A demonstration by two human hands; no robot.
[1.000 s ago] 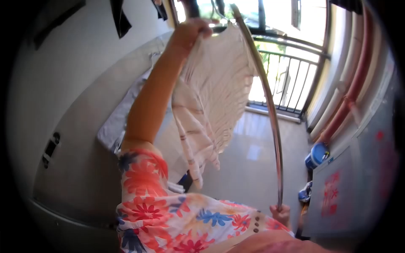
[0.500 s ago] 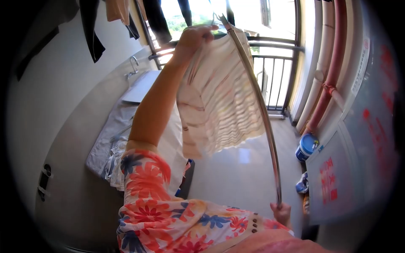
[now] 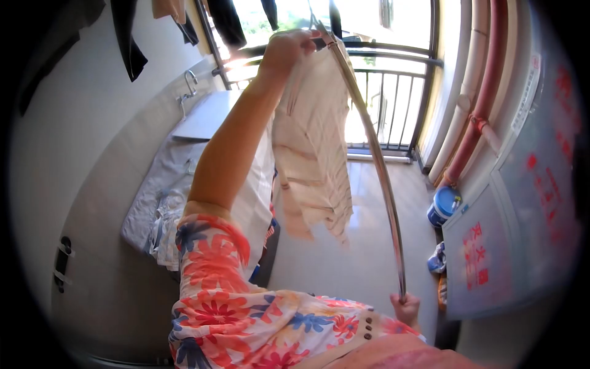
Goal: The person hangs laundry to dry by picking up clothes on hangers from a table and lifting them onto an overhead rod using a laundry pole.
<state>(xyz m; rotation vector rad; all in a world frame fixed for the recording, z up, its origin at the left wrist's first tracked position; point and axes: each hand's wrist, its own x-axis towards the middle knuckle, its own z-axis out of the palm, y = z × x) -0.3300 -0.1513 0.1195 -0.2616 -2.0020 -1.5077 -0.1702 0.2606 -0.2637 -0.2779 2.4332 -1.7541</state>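
Observation:
My left hand [image 3: 290, 50] is raised at the upper middle, its fingers closed at the hanger beside the pole's forked tip. A cream-coloured garment [image 3: 313, 135] with crosswise folds hangs below that hand, to the left of the pole. The hanger [image 3: 313, 17] shows only as a thin hook; the cloth and fingers hide the rest. A long metal clothes pole [image 3: 372, 132] slants from the fork down to the lower right. Round its lower end my right hand [image 3: 406, 309] is closed.
Dark clothes [image 3: 126, 40] hang overhead at the left. A railing [image 3: 393, 101] crosses the bright window opening. At the left stands a counter with a tap [image 3: 191, 80], a pale board [image 3: 206, 115] and crumpled cloth [image 3: 167, 224]. Pipes [image 3: 485, 92], a blue-lidded bucket [image 3: 444, 206] and a cabinet [image 3: 491, 252] line the right.
The garment has swung round and looks narrower, its lower edge hanging further left. The pole tip and my left hand sit slightly higher in view. Both hands keep their holds.

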